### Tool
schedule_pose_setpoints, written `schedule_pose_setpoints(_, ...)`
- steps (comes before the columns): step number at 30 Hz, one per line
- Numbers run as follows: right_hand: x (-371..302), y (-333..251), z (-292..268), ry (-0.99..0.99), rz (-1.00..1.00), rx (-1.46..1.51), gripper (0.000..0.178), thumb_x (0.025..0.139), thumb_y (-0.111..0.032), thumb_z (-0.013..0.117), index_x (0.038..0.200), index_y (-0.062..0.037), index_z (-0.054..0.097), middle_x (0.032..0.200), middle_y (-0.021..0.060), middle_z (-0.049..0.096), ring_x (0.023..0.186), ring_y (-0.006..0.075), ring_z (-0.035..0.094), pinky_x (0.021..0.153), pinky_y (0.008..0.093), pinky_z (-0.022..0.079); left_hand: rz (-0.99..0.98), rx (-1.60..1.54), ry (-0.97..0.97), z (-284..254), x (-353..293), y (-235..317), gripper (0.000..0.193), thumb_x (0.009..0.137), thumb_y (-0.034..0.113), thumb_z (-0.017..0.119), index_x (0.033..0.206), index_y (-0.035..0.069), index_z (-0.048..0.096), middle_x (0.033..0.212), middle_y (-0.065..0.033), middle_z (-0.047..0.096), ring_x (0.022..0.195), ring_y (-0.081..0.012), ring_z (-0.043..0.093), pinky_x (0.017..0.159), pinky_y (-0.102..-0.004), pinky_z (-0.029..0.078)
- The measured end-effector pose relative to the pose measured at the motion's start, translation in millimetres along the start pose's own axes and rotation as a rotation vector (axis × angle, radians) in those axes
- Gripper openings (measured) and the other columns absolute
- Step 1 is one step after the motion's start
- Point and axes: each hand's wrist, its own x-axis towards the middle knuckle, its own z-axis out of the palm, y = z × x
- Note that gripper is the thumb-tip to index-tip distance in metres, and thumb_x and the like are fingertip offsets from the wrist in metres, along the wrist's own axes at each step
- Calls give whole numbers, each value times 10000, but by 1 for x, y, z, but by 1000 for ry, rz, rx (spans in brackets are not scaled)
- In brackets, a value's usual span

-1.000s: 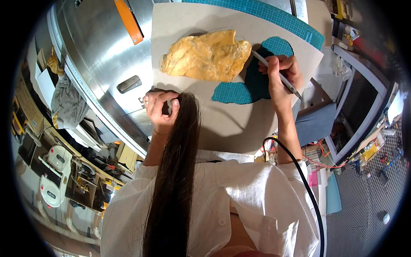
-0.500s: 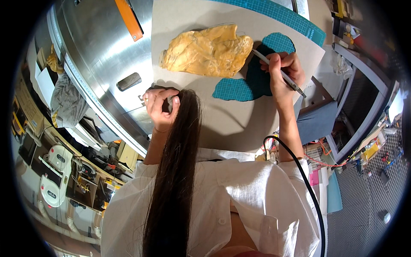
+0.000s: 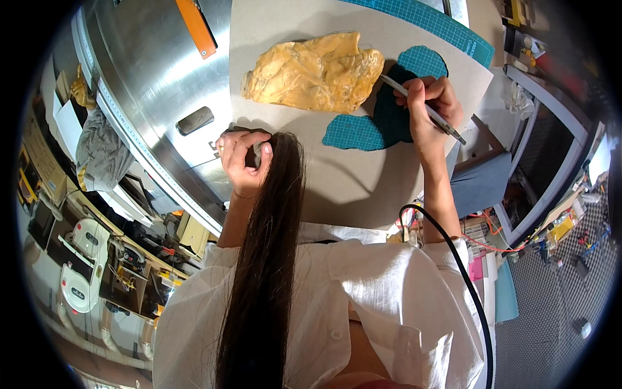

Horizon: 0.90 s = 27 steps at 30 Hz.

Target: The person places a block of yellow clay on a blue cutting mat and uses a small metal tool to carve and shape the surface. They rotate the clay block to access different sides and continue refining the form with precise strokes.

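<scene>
A slim grey pen is gripped in my right hand, its tip close to the right end of a lumpy yellow-brown stone-like piece. That piece rests on a large beige sheet. Right of it, an irregular cut-out in the sheet reveals a teal gridded cutting mat, partly under my right hand's shadow. My left hand is curled at the sheet's left edge, around something dark and greyish that I cannot make out. A long dark ponytail hangs beside that hand.
An orange-handled tool lies on the shiny metal tabletop, which has an oval slot. A black cable loops past my right forearm. A grey frame stands at the right; cluttered shelves are at the left.
The pen and my right hand have barely shifted; the pen tip stays by the stone-like piece's right end. My left hand keeps its place. The whole view has moved very slightly.
</scene>
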Motion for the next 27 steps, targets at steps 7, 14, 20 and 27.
schedule_pose_setpoints(7, -2, 2, -3, -50, -12, -40, 260, 920, -16, 608, 717, -32, 446, 748, 114, 648, 623, 119, 625, 563, 230, 515, 13, -10, 27, 1, 0, 1, 117, 771, 138, 701, 868, 75, 686, 838, -58, 606, 831, -241, 534, 815, -378, 373)
schedule_pose_setpoints(14, -2, 3, -6, -89, -30, -95, 253, 932, -6, 587, 733, -31, 433, 785, 136, 651, 636, 133, 630, 573, 236, 520, 15, -12, 25, 2, 0, 0, 112, 767, 125, 697, 870, 81, 689, 838, -55, 608, 829, -238, 531, 820, -374, 370)
schedule_pose_setpoints(20, -2, 2, -1, -16, 5, -36, 281, 888, -4, 633, 676, -34, 452, 663, 72, 630, 602, 89, 611, 547, 221, 487, 15, -2, 10, 1, -1, -2, 107, 770, 118, 693, 871, 83, 684, 854, -46, 624, 836, -239, 536, 827, -379, 369)
schedule_pose_setpoints(27, -2, -9, -5, 30, 77, 212, 255, 950, -68, 595, 756, -33, 432, 785, 124, 644, 614, 123, 624, 545, 233, 520, 45, 4, 22, 2, 0, -3, 90, 790, 125, 698, 863, 77, 676, 847, -27, 643, 832, -236, 544, 829, -383, 373)
